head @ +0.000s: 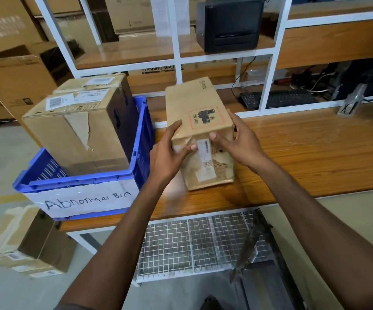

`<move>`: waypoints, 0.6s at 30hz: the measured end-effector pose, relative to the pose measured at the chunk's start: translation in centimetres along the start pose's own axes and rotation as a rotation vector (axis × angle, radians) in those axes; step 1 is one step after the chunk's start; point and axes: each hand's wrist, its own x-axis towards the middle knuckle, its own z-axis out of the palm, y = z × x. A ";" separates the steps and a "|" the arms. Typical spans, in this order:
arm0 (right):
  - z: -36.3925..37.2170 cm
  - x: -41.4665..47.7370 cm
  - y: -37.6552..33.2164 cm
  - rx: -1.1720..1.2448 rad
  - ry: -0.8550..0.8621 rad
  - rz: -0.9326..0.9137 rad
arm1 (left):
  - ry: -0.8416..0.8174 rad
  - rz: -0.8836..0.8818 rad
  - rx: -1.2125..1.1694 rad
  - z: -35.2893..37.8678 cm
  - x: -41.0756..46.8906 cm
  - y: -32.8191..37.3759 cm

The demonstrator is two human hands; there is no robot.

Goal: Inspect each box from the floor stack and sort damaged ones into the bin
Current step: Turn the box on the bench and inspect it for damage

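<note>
Both hands, left hand [167, 153] and right hand [239, 139], grip the small brown cardboard box [200, 121] between them; it looks light and stiff.

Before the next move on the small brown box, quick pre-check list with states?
1. Both hands on small brown cardboard box: left hand, right hand. Ok.
2. Box resting on wooden table: ok.
3. Near face checked: crumpled tape and label visible. Damage verdict: cannot tell.
4. Hidden far faces: cannot tell.
5. Room in blue plastic crate labelled Abnormal Bin: large torn cardboard box fills it. Not ok.
</note>
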 end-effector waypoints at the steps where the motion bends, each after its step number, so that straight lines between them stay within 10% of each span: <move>1: -0.2 0.1 -0.5 -0.011 0.024 -0.008 | 0.008 0.008 -0.002 -0.2 0.0 0.5; 18: -3.5 1.2 -4.1 0.130 0.188 0.031 | 0.244 -0.031 0.085 -4.2 2.8 9.2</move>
